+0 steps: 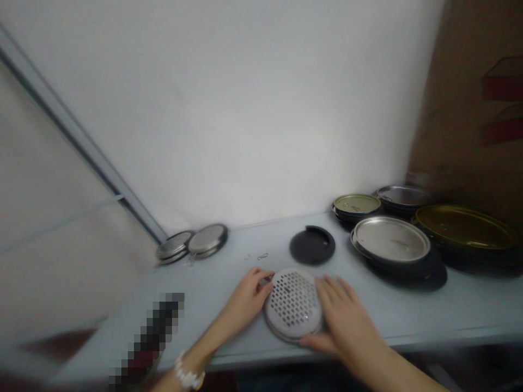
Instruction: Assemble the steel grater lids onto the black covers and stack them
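A round metal case with a perforated lid lies on the table near its front edge. My left hand grips the upper left of its rim with bent fingers. Around the right side of the same case my right hand is closed, thumb at the lower rim and fingers along the upper edge. Just behind the case sits a flat black disc with a raised curved edge. A small ring and a small metal clip rest to the left of the black disc.
Two more round metal cases lie at the back left against the wall. Stacks of round lids stand at the right: silver, pale gold and dark gold. A cardboard box rises behind them. A pixelated patch covers the lower left.
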`<control>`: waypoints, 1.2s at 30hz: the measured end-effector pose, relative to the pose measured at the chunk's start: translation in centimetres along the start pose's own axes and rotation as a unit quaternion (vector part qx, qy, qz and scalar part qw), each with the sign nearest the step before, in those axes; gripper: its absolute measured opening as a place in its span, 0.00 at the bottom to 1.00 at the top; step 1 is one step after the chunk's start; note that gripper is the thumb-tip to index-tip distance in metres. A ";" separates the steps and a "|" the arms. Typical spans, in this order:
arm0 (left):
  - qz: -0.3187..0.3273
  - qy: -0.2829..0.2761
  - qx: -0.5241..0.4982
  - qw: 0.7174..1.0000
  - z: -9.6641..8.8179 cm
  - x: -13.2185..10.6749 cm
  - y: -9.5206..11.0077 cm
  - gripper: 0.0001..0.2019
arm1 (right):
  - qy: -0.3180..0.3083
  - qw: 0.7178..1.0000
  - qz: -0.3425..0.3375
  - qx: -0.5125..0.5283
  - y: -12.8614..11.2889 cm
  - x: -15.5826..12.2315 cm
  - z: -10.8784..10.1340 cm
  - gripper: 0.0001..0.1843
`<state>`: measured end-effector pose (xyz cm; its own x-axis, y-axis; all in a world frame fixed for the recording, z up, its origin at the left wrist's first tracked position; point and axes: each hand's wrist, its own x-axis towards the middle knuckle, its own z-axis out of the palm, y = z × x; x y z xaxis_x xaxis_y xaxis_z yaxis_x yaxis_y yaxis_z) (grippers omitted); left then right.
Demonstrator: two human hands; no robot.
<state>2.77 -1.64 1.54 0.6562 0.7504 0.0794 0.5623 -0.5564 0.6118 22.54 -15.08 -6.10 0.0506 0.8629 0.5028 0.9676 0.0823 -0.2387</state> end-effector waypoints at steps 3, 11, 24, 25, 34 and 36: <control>0.002 -0.003 0.007 1.000 0.1 0.6 0.2 0.16 | 0.001 1.000 0.009 -0.006 0.2 0.3 -0.2 0.56; 0.018 -0.003 0.136 0.991 1.6 0.8 0.7 0.19 | 0.018 1.000 0.016 -0.020 0.2 0.8 -0.7 0.52; -0.044 -0.024 0.027 0.998 0.8 1.8 -1.4 0.21 | -0.047 0.996 -0.007 0.077 0.3 1.4 -1.4 0.48; -0.050 -0.034 0.001 0.998 0.6 2.0 -1.7 0.20 | -0.056 0.994 -0.009 0.089 0.4 1.6 -1.7 0.44; -0.156 -0.068 -0.172 0.970 -1.9 2.5 -4.8 0.26 | -0.008 0.998 0.041 0.037 5.8 6.3 -2.2 0.24; -0.157 -0.066 -0.204 0.964 -2.6 2.1 -5.1 0.27 | -0.029 0.997 0.035 0.062 6.5 6.2 -2.2 0.20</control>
<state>0.01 3.68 0.63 0.5595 0.7919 -0.2446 0.5168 -0.1026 0.8499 29.74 -10.27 -2.70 0.0995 0.8962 0.4324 0.9236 0.0785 -0.3753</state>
